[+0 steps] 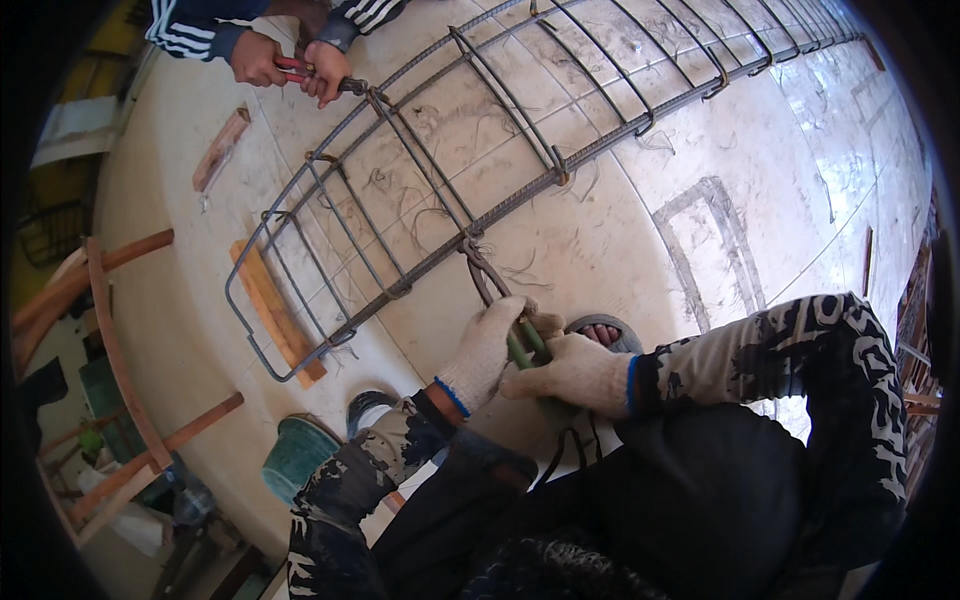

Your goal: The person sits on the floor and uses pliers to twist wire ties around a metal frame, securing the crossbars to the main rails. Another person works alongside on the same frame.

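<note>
Both my hands wear pale knit gloves with blue cuffs. My left hand (483, 352) and my right hand (577, 372) are closed on the green handles of long-handled pincers (486, 277). The jaws meet the near long bar of a steel rebar cage (512, 202), at a joint with a cross stirrup. Any tie wire inside the jaws is too small to make out. The cage runs diagonally from lower left to upper right, with ribbed bars and several stirrups tied at the crossings.
Across the cage a co-worker's hands (322, 74) work red-handled pliers (292, 68) at the far bar. A wood block (276, 312) lies under the cage's left end. Wire scraps litter the tiled floor. A green bucket (297, 458) stands near my left arm; wooden framing (112, 330) is at left.
</note>
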Demonstrator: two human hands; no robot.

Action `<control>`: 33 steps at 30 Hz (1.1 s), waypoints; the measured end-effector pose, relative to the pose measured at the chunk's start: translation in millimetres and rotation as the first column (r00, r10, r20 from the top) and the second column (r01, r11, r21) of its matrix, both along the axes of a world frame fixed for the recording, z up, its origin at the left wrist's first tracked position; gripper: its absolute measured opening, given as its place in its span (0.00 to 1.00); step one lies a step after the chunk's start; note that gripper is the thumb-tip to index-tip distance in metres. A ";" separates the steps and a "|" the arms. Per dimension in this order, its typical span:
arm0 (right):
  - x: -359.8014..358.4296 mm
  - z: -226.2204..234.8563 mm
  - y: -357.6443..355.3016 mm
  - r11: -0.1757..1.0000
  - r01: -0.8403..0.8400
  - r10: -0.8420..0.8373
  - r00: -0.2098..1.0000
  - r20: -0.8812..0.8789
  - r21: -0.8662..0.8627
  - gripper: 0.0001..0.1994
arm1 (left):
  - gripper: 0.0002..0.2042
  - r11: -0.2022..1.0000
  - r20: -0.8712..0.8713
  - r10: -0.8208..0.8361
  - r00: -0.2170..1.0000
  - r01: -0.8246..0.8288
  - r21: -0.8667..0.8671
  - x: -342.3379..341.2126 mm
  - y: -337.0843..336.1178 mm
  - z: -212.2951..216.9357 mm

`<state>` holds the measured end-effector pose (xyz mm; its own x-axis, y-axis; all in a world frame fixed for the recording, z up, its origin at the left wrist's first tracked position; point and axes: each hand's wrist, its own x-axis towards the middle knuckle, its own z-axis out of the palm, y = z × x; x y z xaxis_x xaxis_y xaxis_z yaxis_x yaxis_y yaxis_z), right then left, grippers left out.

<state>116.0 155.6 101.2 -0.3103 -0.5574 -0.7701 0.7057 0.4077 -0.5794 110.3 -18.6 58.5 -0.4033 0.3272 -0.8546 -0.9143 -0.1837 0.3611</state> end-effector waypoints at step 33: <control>-1.2 -42.8 17.1 0.920 0.247 -0.098 0.896 0.433 -0.303 0.19 | 0.23 0.910 -0.063 -0.190 0.980 0.152 -0.387 -5.9 4.8 1.1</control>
<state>114.8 172.7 58.4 -0.1316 -0.7743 -0.6190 0.9468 0.0868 -0.3098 104.4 -13.8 59.6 -0.4575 0.0584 -0.8873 -0.8762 0.1402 0.4611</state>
